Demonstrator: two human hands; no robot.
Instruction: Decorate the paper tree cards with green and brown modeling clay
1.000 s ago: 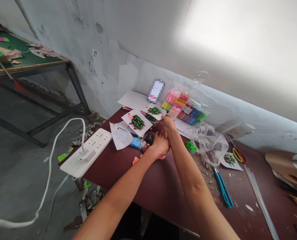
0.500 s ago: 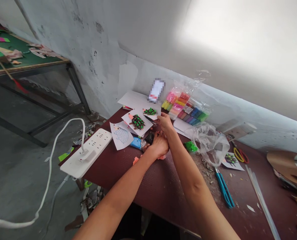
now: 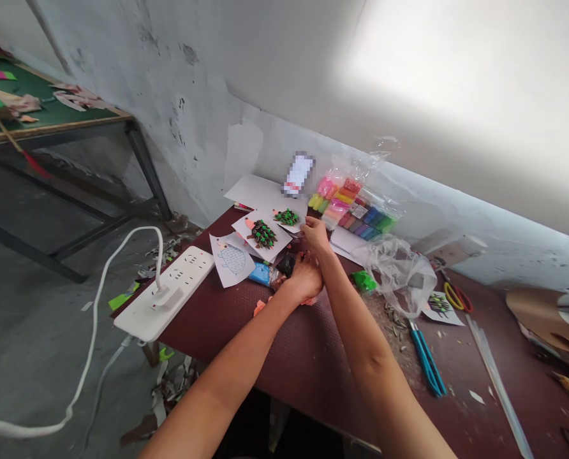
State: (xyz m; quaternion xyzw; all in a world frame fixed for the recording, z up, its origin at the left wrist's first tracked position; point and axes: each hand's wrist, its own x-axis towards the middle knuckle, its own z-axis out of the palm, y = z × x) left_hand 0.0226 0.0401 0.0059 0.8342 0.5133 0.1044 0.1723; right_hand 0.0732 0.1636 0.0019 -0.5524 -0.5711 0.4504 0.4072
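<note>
My left hand (image 3: 306,278) rests low on the table, fingers curled down beside a packet of black clay (image 3: 287,263); what lies beneath them is hidden. Just beyond it, my right hand (image 3: 315,234) has its fingertips pinched together at the right edge of a small hedgehog card (image 3: 288,218). Whether they grip the card or something small is unclear. Left of my hands lie a larger hedgehog card (image 3: 261,234) with green-dotted spines, a paper with a blue hedgehog drawing (image 3: 233,260) and a blue clay packet (image 3: 260,273). Orange clay (image 3: 259,306) shows around my left hand.
A phone (image 3: 298,173) leans on the wall by bagged coloured clay (image 3: 356,205). To the right are green clay (image 3: 363,280), a crumpled plastic bag (image 3: 399,274), seed husks (image 3: 397,320), teal-handled snips (image 3: 427,360), scissors (image 3: 457,297) and glue sticks (image 3: 499,386). A power strip (image 3: 164,293) sits at the left edge.
My right hand has shifted very slightly left, and the dark pointed shape beside the small card shows less. The left hand stays in place. The whole view has moved a little.
</note>
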